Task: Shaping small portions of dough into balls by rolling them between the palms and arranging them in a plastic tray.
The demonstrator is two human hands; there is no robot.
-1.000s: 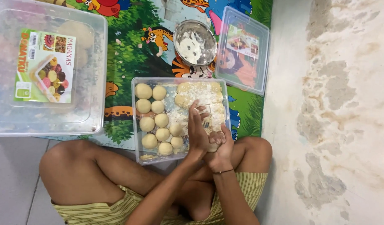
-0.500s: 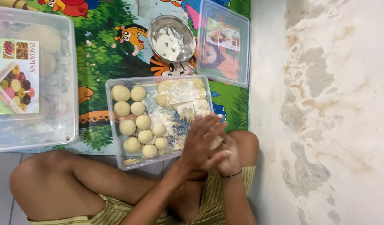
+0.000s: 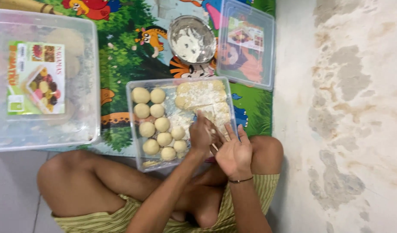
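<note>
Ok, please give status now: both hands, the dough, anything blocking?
Left hand over dough slab, grip unclear. Right hand open beside it. Nine dough balls in clear tray. Nothing blocking.

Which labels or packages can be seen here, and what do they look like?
Big clear tub, upper left on the mat: rectangular label, green and orange, with a picture of colourful sweets.
Clear lid, upper right beside the metal bowl: smaller rectangular label, pale with a red-brown picture.
</note>
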